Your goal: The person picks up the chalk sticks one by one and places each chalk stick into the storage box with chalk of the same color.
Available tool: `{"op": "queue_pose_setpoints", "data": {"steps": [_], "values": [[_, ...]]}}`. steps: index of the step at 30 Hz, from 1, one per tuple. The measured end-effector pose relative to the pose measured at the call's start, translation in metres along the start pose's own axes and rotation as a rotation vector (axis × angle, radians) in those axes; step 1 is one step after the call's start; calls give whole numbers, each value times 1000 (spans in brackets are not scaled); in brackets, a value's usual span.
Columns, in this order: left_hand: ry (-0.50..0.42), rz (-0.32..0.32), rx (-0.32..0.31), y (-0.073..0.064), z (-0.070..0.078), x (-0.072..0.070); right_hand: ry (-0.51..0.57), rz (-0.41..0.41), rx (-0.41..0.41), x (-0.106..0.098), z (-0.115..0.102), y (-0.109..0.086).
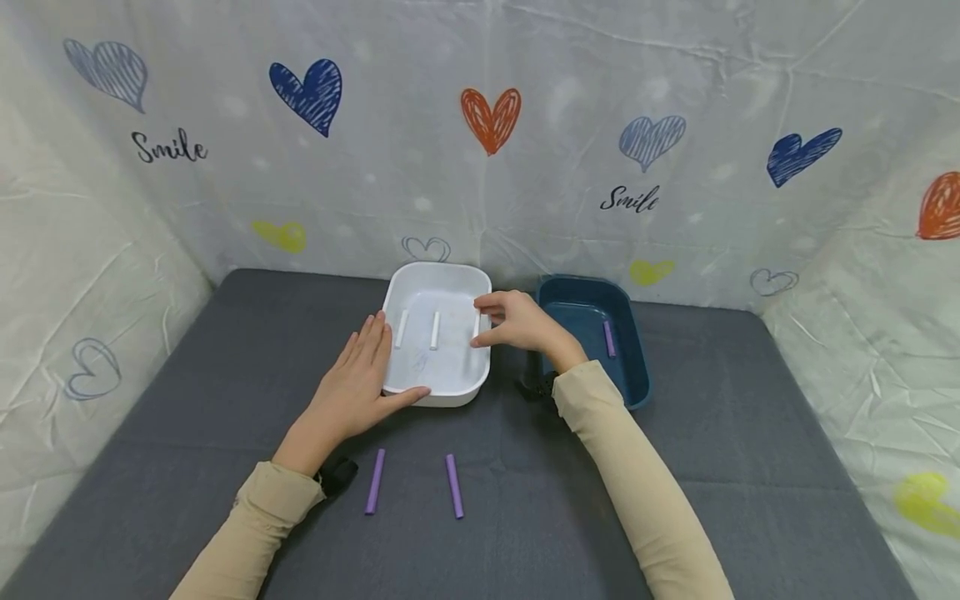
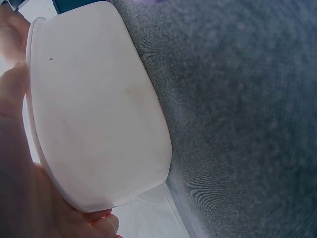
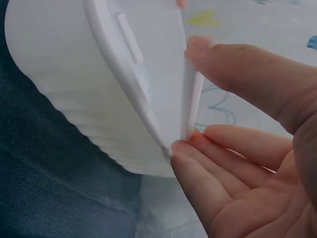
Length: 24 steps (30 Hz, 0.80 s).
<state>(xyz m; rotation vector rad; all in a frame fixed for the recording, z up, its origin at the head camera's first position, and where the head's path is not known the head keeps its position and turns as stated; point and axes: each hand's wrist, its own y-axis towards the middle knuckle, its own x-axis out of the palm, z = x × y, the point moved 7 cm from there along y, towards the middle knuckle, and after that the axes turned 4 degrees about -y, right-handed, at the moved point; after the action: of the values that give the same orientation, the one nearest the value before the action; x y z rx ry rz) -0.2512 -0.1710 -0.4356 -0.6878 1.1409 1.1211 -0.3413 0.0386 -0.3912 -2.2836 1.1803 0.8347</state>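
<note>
My left hand (image 1: 352,396) lies along the left side of a white plastic basin (image 1: 444,388), fingers straight and the thumb touching its front rim. At the basin's right side, my right hand (image 1: 521,321) pinches a white chalk-like stick (image 3: 195,101) lengthwise between thumb and fingertips, close to the wall. Two more white sticks lie in the basin, one at the left (image 1: 402,329) and another white stick (image 1: 435,331) near the middle. A dark blue basin (image 1: 641,379) stands to the right, partly behind my right forearm, with a purple stick (image 1: 609,339) inside.
Two purple sticks lie on the grey cloth in front of the white basin: a left purple stick (image 1: 375,482) and a right purple stick (image 1: 454,487). A white curtain (image 1: 390,183) printed with hearts hangs behind the table (image 1: 750,417).
</note>
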Motion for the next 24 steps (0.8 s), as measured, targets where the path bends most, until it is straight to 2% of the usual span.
{"op": "queue_pose_setpoints", "data": {"steps": [5,13,24], "values": [[5,4,4,0,0,1,-72,-12,34,2,0,8],[15,3,2,-1,-1,-1,-256,-3,21,7,-17,22],[14,13,12,-1,0,0,-381,-32,210,16,-23,41]]}}
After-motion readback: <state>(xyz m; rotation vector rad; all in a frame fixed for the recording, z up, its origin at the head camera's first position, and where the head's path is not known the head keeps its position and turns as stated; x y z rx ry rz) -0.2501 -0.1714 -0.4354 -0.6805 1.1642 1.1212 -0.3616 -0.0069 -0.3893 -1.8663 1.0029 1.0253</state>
